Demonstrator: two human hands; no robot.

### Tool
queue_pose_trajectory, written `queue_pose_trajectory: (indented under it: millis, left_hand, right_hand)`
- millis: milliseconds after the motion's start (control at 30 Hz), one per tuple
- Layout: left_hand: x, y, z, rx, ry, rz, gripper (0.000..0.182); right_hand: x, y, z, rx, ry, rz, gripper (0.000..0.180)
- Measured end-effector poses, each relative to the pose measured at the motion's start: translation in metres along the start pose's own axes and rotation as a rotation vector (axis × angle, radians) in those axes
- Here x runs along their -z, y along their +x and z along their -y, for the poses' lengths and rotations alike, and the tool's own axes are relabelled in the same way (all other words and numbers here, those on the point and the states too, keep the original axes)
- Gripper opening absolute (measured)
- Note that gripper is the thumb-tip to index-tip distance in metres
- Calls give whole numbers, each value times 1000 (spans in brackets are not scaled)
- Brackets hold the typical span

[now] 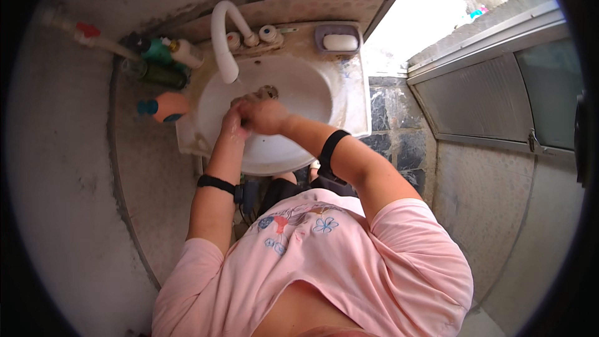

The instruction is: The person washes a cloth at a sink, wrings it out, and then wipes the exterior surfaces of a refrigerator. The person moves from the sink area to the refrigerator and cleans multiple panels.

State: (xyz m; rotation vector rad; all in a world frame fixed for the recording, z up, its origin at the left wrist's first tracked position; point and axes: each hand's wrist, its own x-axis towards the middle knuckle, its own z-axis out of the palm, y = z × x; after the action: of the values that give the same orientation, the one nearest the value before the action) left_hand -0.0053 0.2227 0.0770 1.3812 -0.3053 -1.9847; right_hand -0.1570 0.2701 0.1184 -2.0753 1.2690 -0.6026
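Observation:
Over the white sink basin (299, 75), my left hand (234, 121) and my right hand (266, 114) are pressed together, blurred by motion. Traces of suds or water show on my left wrist. A white gooseneck faucet (220, 42) curves above them, and its spout ends just behind my hands; a thin stream seems to leave it. The drain (269, 92) lies just beyond my hands. Whether anything small is between the palms cannot be seen.
A soap dish (318, 40) with a white soap bar (340, 42) sits at the sink's back right corner. Several bottles stand on the left, among them an orange bottle (172, 106) and a white pump bottle (187, 54). Two faucet knobs flank the spout's base. A metal-framed door is at right.

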Motion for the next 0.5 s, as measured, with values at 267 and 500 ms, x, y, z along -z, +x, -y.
queue_pose_trajectory:
  millis: [267,500]
  left_hand:
    - [-54,-56,-34,108,-296,-68,36]
    - [-15,-21,-11,119,-384,63,44]
  right_hand:
    - [-4,-17,-61,-566,461,-276,49]
    - [-5,0,-12,-221,250,-460,47]
